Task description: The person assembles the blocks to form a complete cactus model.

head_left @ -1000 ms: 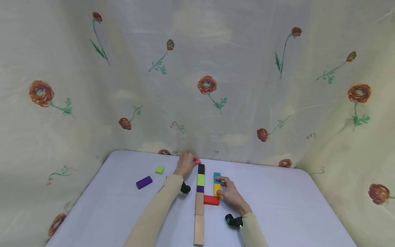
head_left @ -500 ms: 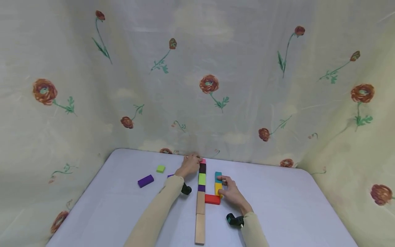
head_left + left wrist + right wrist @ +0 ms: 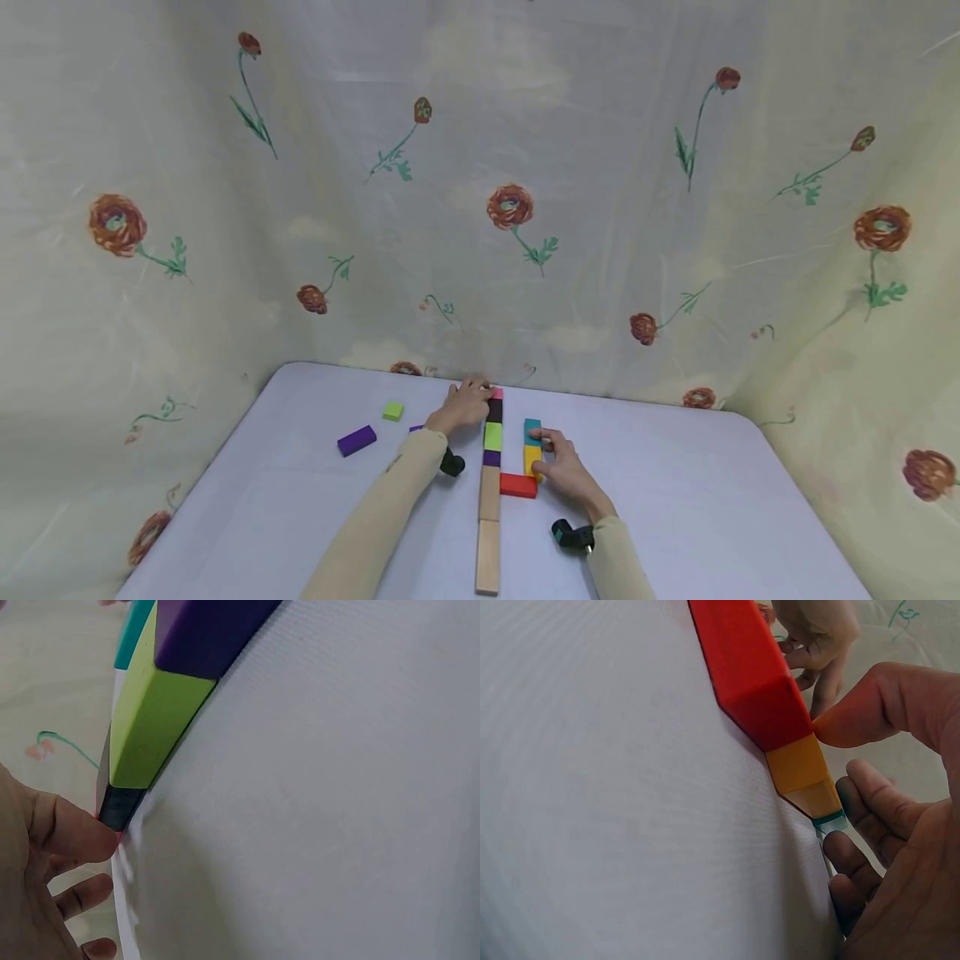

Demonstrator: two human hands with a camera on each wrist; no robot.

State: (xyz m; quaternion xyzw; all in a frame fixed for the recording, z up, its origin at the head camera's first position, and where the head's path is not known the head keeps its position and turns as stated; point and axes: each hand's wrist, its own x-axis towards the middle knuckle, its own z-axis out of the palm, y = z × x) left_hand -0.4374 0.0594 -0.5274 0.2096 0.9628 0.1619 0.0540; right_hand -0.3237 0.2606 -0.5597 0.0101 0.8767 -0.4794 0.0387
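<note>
My left hand [image 3: 463,405] pinches a small pink block [image 3: 498,393] at the far end of a straight column of blocks. In the left wrist view its thumb covers most of the pink block, beside the dark block [image 3: 121,807]. Toward me the column continues with a lime green block [image 3: 492,437], a purple block [image 3: 491,458] and two plain wooden blocks [image 3: 489,493]. A red block [image 3: 518,486] juts right from the column. From its right end, a yellow block [image 3: 532,457] and a teal block [image 3: 532,428] run away from me. My right hand [image 3: 567,473] holds these two, thumb at the yellow, index finger at the teal.
Left of the column lie a purple block [image 3: 357,441] and a small lime green block [image 3: 393,411]. Another purple piece [image 3: 416,428] is mostly hidden by my left wrist. A flowered curtain [image 3: 585,250] hangs behind the white table [image 3: 697,500].
My left hand has moved slightly right, bringing the pink block against the far end of the dark block. The right hand keeps its place; the view has shifted a little.
</note>
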